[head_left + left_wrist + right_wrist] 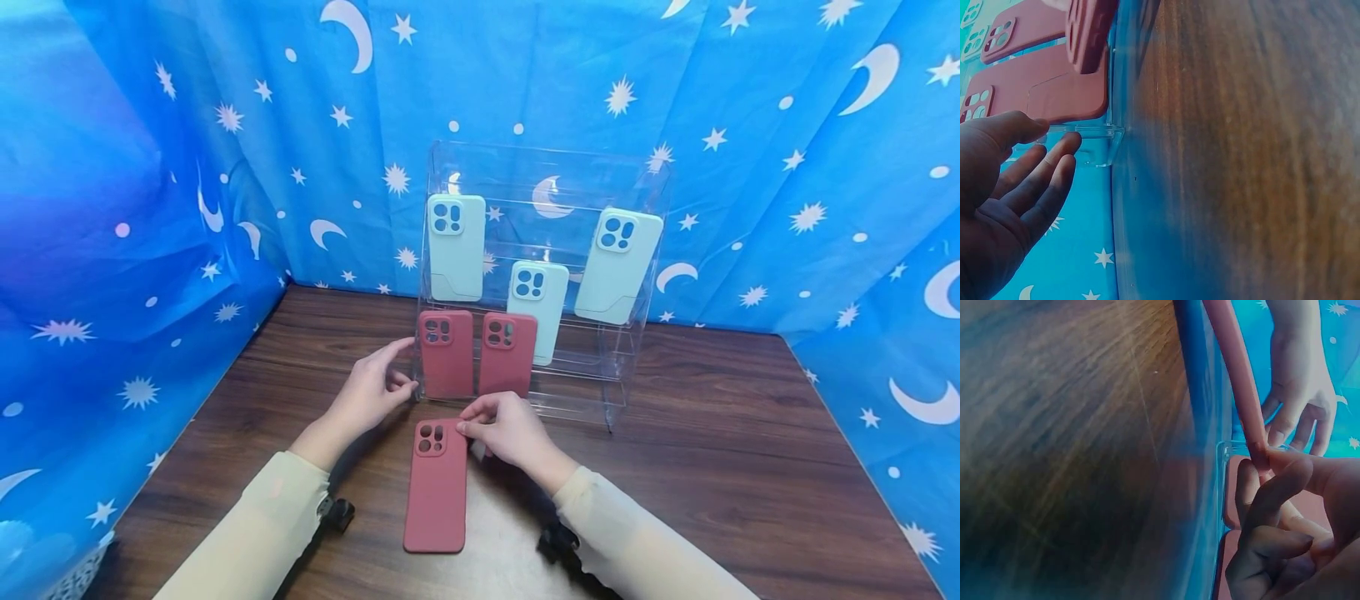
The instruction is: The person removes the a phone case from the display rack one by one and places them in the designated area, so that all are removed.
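A: That red case (437, 487) flat on the near table looks like matt, soft silicone, smooth all over.

B: Same finish on the mint cases (456, 247) farther back. The rack (633, 350) holding them is clear glossy plastic.

A: The table (735, 433) is dark wood grain with a slight sheen; the backdrop (150, 167) is thin, creased blue sheeting.
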Tool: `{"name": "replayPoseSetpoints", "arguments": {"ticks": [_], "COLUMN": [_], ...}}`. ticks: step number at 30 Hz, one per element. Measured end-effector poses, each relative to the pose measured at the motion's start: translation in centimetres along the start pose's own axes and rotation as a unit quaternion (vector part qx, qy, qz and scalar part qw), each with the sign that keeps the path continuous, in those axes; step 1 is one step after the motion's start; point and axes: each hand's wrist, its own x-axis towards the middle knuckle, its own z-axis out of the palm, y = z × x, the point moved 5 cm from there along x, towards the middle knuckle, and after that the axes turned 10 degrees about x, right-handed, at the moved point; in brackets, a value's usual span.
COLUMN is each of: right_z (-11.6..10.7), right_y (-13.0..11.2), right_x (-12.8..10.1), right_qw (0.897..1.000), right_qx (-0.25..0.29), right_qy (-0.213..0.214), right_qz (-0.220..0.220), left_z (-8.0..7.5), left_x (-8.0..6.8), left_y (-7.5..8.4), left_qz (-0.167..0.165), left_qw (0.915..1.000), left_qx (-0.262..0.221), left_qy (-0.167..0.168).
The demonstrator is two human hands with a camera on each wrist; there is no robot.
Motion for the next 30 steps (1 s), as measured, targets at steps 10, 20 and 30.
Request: {"name": "replayPoseSetpoints", "arguments": {"ticks": [10,20,30], "right_z": [0.3,0.5,0.4], "right_y": [0.6,1.1,0.5], "right_x": [0.3,0.3,-0.1], "right_qw": [0.997,0.994,0.99], "right_qx": [-0.077,-0.108,-0.137], "right_qy": [0.014,0.028,0.023], "right_qz": [0.012,-0.008,-0.011], "left_z": [0.0,-0.1,-0.1], "left_x": [0.0,-0.1,-0.1], "left_y": [0.0,0.1,0.1], "left_qz": [0.002,-0.001,0.001], "left_qw": [1.0,1.0,1.0], "left_qx": [-0.004,-0.003,-0.004], "left_qy": [0.0,0.002,0.001]}}
